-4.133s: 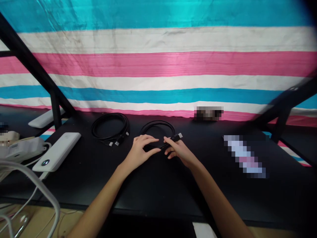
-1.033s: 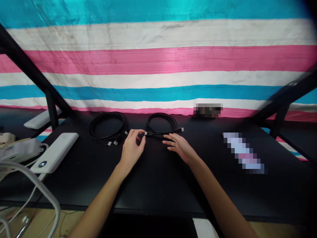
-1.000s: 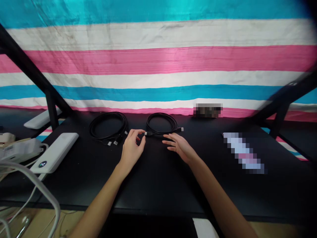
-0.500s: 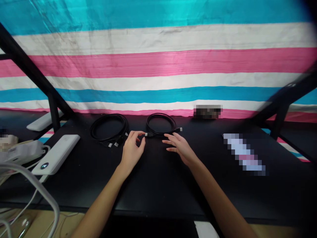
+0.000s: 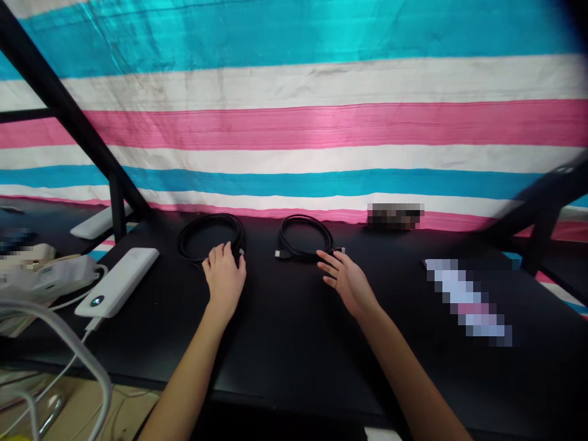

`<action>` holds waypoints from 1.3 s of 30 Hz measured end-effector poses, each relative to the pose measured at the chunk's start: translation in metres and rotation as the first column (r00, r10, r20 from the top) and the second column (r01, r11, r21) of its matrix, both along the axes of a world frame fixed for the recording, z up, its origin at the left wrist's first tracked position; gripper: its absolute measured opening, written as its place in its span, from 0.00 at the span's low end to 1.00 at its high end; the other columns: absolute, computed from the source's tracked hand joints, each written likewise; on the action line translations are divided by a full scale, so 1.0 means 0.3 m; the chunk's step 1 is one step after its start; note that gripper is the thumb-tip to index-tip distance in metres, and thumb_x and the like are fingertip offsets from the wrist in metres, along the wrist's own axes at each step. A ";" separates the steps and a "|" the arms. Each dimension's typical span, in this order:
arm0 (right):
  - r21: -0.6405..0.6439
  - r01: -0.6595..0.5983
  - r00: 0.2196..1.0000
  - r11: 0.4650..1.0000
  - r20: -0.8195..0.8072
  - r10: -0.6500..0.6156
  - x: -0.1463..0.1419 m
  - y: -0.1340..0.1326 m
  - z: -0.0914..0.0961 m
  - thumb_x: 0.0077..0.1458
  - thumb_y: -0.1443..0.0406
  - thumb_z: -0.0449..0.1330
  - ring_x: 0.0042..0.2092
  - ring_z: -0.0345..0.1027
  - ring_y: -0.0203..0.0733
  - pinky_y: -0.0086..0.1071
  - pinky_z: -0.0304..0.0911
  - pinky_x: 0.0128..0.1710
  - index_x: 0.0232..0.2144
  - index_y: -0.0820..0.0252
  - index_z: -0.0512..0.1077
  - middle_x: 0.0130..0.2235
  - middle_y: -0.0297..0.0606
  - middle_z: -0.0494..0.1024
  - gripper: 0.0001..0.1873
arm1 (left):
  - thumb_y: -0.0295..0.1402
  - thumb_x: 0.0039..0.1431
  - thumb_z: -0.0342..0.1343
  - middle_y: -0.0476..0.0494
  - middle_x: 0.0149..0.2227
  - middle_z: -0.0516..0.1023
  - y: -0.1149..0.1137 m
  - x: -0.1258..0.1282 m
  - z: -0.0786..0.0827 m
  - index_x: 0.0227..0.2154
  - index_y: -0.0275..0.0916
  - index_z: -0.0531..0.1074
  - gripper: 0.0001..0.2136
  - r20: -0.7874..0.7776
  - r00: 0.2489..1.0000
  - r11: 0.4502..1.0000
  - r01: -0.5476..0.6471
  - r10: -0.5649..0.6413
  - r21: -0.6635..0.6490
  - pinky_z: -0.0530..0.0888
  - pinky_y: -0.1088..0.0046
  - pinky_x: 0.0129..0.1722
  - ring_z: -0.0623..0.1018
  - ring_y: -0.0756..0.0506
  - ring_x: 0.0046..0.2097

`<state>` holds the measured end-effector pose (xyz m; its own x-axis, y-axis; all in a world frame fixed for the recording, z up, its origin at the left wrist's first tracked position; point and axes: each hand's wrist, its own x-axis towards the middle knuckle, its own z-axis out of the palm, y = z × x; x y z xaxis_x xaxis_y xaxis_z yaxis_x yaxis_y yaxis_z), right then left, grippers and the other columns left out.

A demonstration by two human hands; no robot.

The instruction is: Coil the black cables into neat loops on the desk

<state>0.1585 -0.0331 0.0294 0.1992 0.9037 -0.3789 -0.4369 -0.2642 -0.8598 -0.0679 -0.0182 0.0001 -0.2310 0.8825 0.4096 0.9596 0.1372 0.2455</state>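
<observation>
Two coiled black cables lie at the back of the black table (image 5: 285, 343). My left hand (image 5: 224, 278) rests at the near edge of the left coil (image 5: 211, 235), fingers curled over its plug ends, which are hidden. My right hand (image 5: 346, 278) hovers open with fingers spread, just in front of the right coil (image 5: 305, 237), whose plugs stick out on both sides. Neither hand lifts a cable.
A white power bank (image 5: 118, 281) with a lit dot lies at the left. Another white bar (image 5: 96, 222) lies behind a black frame post (image 5: 117, 207). White cords (image 5: 55, 331) hang at the lower left. Blurred patches sit at the right. A striped cloth hangs behind.
My left hand let go of the right coil's plug and moved left onto the left coil. My right hand stayed open near the right coil. The view shifted slightly.
</observation>
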 end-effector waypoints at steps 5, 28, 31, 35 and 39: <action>-0.008 -0.004 0.999 1.000 -0.032 0.004 -0.001 0.001 0.004 0.61 0.68 0.50 0.30 0.73 0.35 0.23 0.65 0.19 0.42 0.57 0.63 0.42 0.42 0.79 0.07 | 0.28 0.59 0.48 0.33 0.48 0.75 0.005 -0.032 -0.002 0.51 0.29 0.69 0.18 -0.018 1.000 0.998 -0.008 0.007 -0.057 0.64 0.56 0.48 0.72 0.34 0.49; -0.061 -0.055 0.998 0.997 -0.030 0.053 -0.009 -0.006 0.025 0.60 0.69 0.49 0.24 0.68 0.33 0.22 0.61 0.19 0.56 0.57 0.64 0.28 0.32 0.73 0.21 | 0.38 0.54 0.56 0.33 0.39 0.73 0.025 -0.093 -0.003 0.36 0.38 0.74 0.11 0.070 0.994 0.996 -0.076 0.079 -0.043 0.65 0.53 0.45 0.71 0.31 0.46; -0.053 -0.055 0.998 0.997 -0.040 0.053 -0.012 -0.009 0.028 0.60 0.69 0.49 0.24 0.68 0.32 0.22 0.61 0.18 0.55 0.57 0.65 0.28 0.31 0.73 0.21 | 0.36 0.54 0.55 0.33 0.40 0.73 0.029 -0.092 -0.004 0.36 0.37 0.74 0.10 0.095 0.993 0.997 -0.067 0.070 -0.030 0.65 0.53 0.45 0.71 0.32 0.46; -0.057 -0.063 0.997 0.996 -0.041 0.060 -0.016 -0.012 0.034 0.60 0.69 0.49 0.23 0.68 0.31 0.21 0.61 0.18 0.55 0.58 0.64 0.27 0.30 0.72 0.20 | 0.38 0.54 0.55 0.34 0.41 0.75 0.035 -0.092 0.006 0.35 0.36 0.75 0.11 0.147 0.987 0.998 -0.063 0.060 0.015 0.65 0.54 0.46 0.71 0.33 0.47; -0.059 -0.074 0.997 0.996 -0.030 0.073 -0.019 -0.014 0.036 0.59 0.68 0.50 0.23 0.67 0.32 0.22 0.61 0.18 0.54 0.58 0.65 0.27 0.31 0.72 0.21 | 0.39 0.53 0.56 0.37 0.40 0.77 0.039 -0.096 0.015 0.34 0.38 0.74 0.10 0.200 0.978 0.995 -0.071 0.056 0.071 0.64 0.54 0.46 0.72 0.33 0.46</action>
